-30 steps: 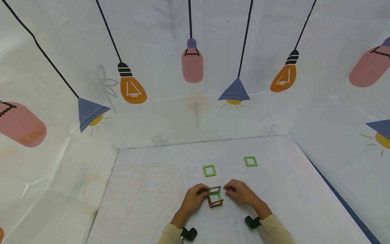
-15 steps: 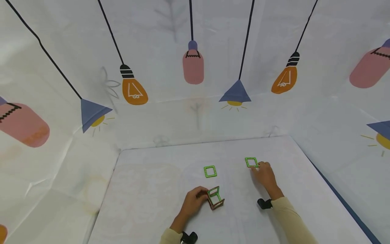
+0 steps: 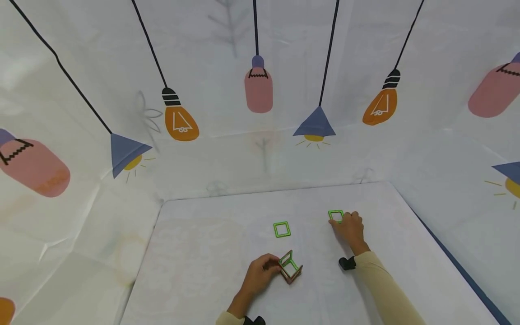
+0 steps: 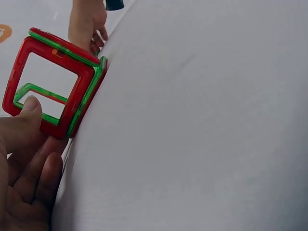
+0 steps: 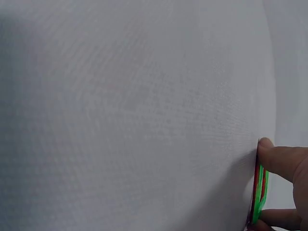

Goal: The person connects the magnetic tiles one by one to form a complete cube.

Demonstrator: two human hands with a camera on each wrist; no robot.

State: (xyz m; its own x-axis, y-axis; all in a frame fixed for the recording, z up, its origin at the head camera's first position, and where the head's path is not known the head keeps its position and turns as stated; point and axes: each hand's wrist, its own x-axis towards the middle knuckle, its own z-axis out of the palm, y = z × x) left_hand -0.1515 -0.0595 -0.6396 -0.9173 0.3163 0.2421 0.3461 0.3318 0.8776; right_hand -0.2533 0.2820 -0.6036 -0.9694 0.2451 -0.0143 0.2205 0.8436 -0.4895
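Observation:
My left hand [image 3: 258, 275] holds a partly built box of square magnetic tiles [image 3: 296, 275], its frames red and green. In the left wrist view the thumb lies against the red front tile [image 4: 85, 82] and the other fingers are beneath it. Farther right, my right hand [image 3: 351, 229] grips a green square magnetic tile [image 3: 336, 211] at its edges. Seen edge-on in the right wrist view, this piece [image 5: 260, 192] shows red and green layers between thumb and fingers, close to the table. The hand covers part of it.
One more green square magnetic tile [image 3: 282, 236] lies flat on the white table [image 3: 203, 262], beyond the box. White sheeting [image 3: 227, 167] printed with lamps rises behind the table and at both sides.
My right hand has moved from beside the tile box out to the far right green tile and now grips it. The left hand has turned the box slightly.

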